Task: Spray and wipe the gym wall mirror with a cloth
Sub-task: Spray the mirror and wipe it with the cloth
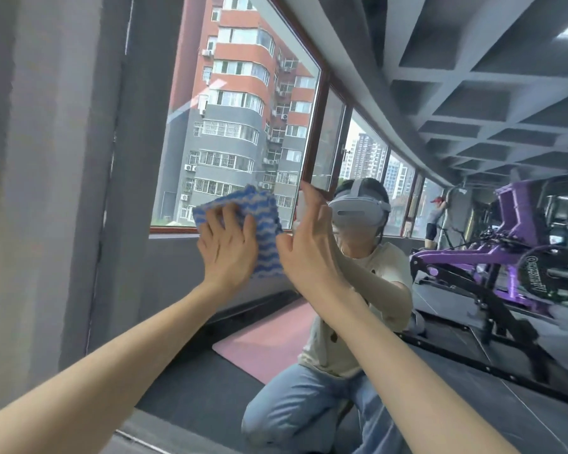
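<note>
Left hand (227, 253) flat, fingers spread, presses blue-striped cloth (264, 234) on mirror (243, 93). Right hand (309, 250) just right of cloth; cannot tell whether it grips white object (298, 206).

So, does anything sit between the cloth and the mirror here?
Nothing visible does. The left hand presses the cloth against the mirror; the right hand is raised just right of it, not in between.

place: gym | evidence: purple exercise machine (518, 257), pink floor mat (259, 342), wall mirror (407, 77), dark flooring (473, 404)
</note>
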The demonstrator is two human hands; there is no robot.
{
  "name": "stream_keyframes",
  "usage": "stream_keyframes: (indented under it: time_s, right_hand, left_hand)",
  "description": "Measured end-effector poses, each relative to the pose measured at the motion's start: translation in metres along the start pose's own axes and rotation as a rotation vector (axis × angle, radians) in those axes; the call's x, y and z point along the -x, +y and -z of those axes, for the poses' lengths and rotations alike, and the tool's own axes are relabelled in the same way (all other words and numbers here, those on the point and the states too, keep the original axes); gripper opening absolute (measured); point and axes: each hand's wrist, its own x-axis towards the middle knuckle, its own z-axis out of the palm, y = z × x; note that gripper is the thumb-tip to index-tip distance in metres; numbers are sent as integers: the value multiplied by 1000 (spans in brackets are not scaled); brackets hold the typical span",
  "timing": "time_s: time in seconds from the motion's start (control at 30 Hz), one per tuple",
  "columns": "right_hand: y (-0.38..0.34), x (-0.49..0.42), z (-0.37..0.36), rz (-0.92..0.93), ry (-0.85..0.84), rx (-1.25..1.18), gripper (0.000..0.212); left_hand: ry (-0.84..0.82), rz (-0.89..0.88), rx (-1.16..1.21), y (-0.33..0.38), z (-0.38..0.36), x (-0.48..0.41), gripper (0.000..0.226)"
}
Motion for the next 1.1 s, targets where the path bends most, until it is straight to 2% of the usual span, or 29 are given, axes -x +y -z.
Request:
stream_keyframes:
  time_s: [0.1,0.23,0.37,0.5,0.6,0.77,0.87,0.9,0.93,1.0,1.03,1.07,1.1]
  right_hand:
    - [13,7,11,-79,52,-78,60]
    - [42,11,31,-71,145,-46,50]
    - [53,16,48,-115,155,-50,41]
    - [60,21,56,-104,186,-63,40]
    - [63,24,65,-123,216,-118,45]
    - [68,24,78,-80,257,-127,52]
    - [71,26,86,-41,319,-163,50]
    - [73,27,89,-15,347,-159,50]
    - [73,28,91,13,369,-145,50]
    - [75,30,95,46,378,-112,50]
    - [75,30,97,52,370,-116,49]
    - [74,31,98,54,362,-129,48]
    - [73,31,98,48,355,-146,49]
  left_hand:
    - [73,-110,-102,-8,-5,-2,38]
    - [130,-217,-161,-22,-3,-9,41]
    - [133,-311,-116,-28,-9,-17,59]
    - [94,-390,-88,-23,-10,-25,65]
    - [91,-509,-116,-7,-8,-38,54]
    - [161,-878,-129,51,-23,-70,25]
    - [171,-831,-76,72,-47,-58,37]
    - [130,-886,-131,71,-56,-43,43]
    - [34,-1045,-208,66,-65,-25,48]
    - [-188,-1511,-367,45,-79,13,54]
    - [-270,-1685,-445,34,-79,23,56]
    - [-301,-1769,-488,28,-78,21,56]
    - [-289,-1748,-476,29,-76,10,56]
